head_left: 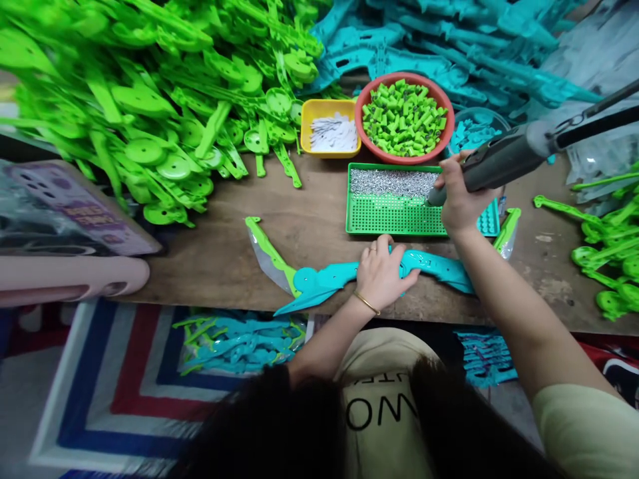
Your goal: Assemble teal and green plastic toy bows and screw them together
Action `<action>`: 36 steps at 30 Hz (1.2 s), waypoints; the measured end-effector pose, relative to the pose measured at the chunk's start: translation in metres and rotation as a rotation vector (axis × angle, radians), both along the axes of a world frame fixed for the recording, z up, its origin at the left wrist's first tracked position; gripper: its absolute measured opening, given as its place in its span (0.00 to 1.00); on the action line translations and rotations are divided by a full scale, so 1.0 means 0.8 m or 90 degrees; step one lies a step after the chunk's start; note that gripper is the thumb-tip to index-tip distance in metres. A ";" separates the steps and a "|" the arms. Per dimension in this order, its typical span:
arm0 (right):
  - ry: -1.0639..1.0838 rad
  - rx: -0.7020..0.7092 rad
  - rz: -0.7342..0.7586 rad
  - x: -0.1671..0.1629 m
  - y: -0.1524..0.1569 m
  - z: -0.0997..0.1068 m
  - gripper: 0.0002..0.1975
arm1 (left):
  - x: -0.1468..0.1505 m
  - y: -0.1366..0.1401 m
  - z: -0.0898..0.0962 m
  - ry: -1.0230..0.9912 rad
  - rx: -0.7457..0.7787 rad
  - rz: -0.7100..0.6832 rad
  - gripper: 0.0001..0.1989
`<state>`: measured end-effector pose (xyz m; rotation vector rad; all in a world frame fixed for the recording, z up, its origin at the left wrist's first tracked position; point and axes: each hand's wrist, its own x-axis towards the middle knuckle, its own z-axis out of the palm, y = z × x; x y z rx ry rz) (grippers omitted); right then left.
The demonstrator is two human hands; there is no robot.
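My left hand (382, 271) lies over the middle of a turquoise plastic toy bow (329, 278), holding it down on the wooden table (200, 266). Light-green limbs (277, 253) with clear film angle up from the bow's ends; my right forearm hides part of its right side. My right hand (464, 199) is wrapped round a grey electric screwdriver (512, 156). The tool's tip points down-left over a green perforated tray (394, 216). Small silver screws (394, 181) fill the tray's far half. Whether a screw sits on the tip is too small to tell.
Behind the tray stand a red bowl (359, 123) of small green parts and a yellow box (329, 154) of white strips. Green parts (164, 100) are heaped at left, turquoise ones (449, 46) at the back. A phone (84, 206) leans at left. More green parts (619, 246) lie right.
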<state>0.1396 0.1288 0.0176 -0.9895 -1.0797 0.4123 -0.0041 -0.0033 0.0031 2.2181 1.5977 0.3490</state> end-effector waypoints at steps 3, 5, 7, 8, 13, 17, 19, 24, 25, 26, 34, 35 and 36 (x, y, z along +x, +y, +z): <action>0.013 0.005 -0.016 0.005 -0.005 0.021 0.15 | 0.001 -0.001 0.000 0.002 0.005 0.012 0.24; 0.013 0.008 -0.017 0.012 -0.022 0.042 0.14 | 0.001 0.000 0.000 0.003 0.002 0.016 0.25; 0.026 0.006 -0.001 0.020 -0.051 0.061 0.12 | 0.001 0.000 0.001 -0.001 0.000 0.013 0.25; 0.034 -0.001 0.019 0.024 -0.069 0.068 0.10 | 0.002 0.000 0.001 -0.003 0.000 0.012 0.24; 0.002 -0.066 0.093 0.040 -0.150 0.066 0.10 | 0.001 0.001 0.001 -0.011 -0.002 0.009 0.24; -0.003 -0.086 0.089 0.045 -0.169 0.051 0.13 | 0.001 0.001 0.000 -0.008 -0.005 0.011 0.23; 0.003 -0.105 0.090 0.047 -0.167 0.045 0.15 | 0.001 0.001 0.000 -0.003 -0.006 0.010 0.23; -0.017 -0.124 0.091 0.053 -0.165 0.024 0.15 | 0.000 0.002 0.000 0.006 -0.010 0.006 0.24; -0.018 -0.114 0.100 0.054 -0.167 0.018 0.14 | 0.001 0.002 -0.001 0.008 -0.009 0.006 0.24; -0.020 -0.103 0.111 0.055 -0.169 0.013 0.14 | 0.001 0.002 -0.001 0.009 -0.006 0.005 0.24; -0.036 -0.136 0.105 0.048 -0.155 0.048 0.14 | -0.008 0.000 -0.001 -0.028 0.016 -0.016 0.23; -0.030 -0.113 0.083 0.046 -0.143 0.061 0.14 | -0.013 0.000 -0.001 -0.036 0.019 -0.019 0.23; -0.020 -0.075 0.056 0.044 -0.128 0.070 0.14 | -0.018 0.000 -0.001 -0.042 0.028 -0.015 0.23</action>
